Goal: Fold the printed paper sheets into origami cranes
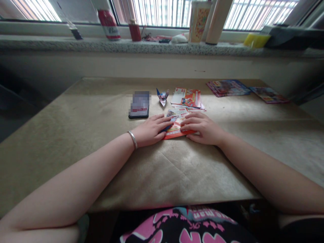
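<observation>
Apparently to steady it, the left hand (153, 130) and right hand (202, 128) rest on the printed paper (176, 127) mid-worktop (167, 179), fingers extended from either side, clasping nothing; the phone (140, 105) and folded paper bird (163, 98) sit just beyond, seemingly leaving working room.

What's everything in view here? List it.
Table: one, tan, foreground.
Paper figure: one, multicoloured, table centre.
Phone: one, black, beside figure.
Paper: at least one, orange, table centre.
Leaflet pile: one, mostly red, beside figure.
Farther piles: two, multicoloured, far right.
Windowsill: one, grey, beyond table.
Can, container: one each, reddish, sill left.
Brush-like object: one, dark, sill left.
Small clutter: uncountable, mixed, sill centre.
Cup, cylinder: one each, pale, sill centre.
Yellow object, dark object: one each, sill right.
Window: several panes, behind sill.
Shirt: one, black-pink, bottom.
Bracelet: one, silver, left wrist.
Left hand, right hand: one each, on paper.
</observation>
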A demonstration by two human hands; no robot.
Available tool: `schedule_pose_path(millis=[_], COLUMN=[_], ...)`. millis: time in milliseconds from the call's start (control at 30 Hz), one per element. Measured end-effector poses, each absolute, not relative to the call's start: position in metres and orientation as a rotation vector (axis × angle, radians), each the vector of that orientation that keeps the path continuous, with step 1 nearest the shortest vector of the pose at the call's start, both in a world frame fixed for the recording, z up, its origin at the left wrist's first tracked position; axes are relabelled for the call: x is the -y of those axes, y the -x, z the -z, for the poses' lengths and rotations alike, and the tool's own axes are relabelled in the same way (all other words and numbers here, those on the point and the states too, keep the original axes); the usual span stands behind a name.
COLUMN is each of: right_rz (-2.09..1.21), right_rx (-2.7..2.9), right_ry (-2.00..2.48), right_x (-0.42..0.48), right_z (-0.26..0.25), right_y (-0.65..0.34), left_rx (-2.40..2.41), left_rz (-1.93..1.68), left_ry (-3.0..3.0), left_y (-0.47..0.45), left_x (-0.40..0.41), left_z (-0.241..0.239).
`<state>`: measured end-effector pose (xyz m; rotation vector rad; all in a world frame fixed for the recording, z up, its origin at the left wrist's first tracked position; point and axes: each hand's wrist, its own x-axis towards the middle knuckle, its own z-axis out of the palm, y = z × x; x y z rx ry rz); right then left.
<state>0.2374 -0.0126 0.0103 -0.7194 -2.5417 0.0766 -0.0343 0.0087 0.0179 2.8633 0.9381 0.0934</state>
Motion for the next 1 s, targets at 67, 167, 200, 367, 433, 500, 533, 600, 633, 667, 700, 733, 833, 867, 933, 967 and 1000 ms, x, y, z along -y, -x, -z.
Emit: schedule_pose_path(millis=[67,167,200,367,433,500,533,600,633,667,700,733,833,867,933,967,1000], right_rz=[-0.081,-0.080,-0.081,0.037,0.127,0.173,0.174,0.133,0.099,0.063,0.025,-0.015,-0.122,-0.147,-0.176,-0.190,-0.210], right_rx=[2.538,2.537,2.544,2.620,2.621,2.610,2.603,2.589,2.579,2.566,2.552,2.537,2.495,2.482,2.452,2.436,2.417], right_ry=[0.712,0.706,0.712,0.786,0.795,0.798,0.808,0.843,0.866,0.889,0.908,0.924,0.979,1.002,1.053,1.081,1.109], right_x=[0.013,0.014,0.015,0.021,0.024,0.025,0.026,0.026,0.027,0.027,0.027,0.028,0.029,0.029,0.029,0.029,0.028], right_z=[-0.011,-0.013,-0.014,-0.016,-0.015,-0.015,-0.014,-0.014,-0.014,-0.015,-0.015,-0.015,-0.015,-0.015,-0.015,-0.014,-0.014], right_y=[-0.237,-0.236,-0.236,-0.235,-0.235,-0.235,-0.234,-0.234,-0.234,-0.233,-0.233,-0.233,-0.232,-0.232,-0.231,-0.231,-0.231], left_rx=[-0.908,-0.929,-0.952,-0.955,-0.926,-0.924,-0.933,-0.955,-0.960,-0.958,-0.950,-0.935,-0.839,-0.803,-0.765,-0.763,-0.767], left_rz=[-0.129,-0.216,-0.250,-0.281,-0.278,-0.331,-0.377,-0.465,-0.496,-0.516,-0.525,-0.532,-0.554,-0.562,-0.580,-0.588,-0.594], left_ry=[-2.873,-2.888,-2.893,-2.937,-2.972,-3.012,-3.028,-3.055,-3.067,-3.078,-3.086,-3.090,-3.082,-3.079,-3.076,-3.077,-3.077], left_y=[0.035,0.035,0.035,0.032,0.030,0.029,0.028,0.027,0.027,0.028,0.028,0.028,0.028,0.027,0.027,0.028,0.028], left_x=[-0.009,-0.008,-0.007,0.000,0.001,0.002,0.001,0.000,0.000,-0.001,-0.001,-0.002,-0.003,-0.004,-0.004,-0.005,-0.005], left_z=[-0.017,-0.015,-0.014,-0.015,-0.016,-0.015,-0.015,-0.014,-0.013,-0.013,-0.013,-0.012,-0.012,-0.012,-0.012,-0.012,-0.012])
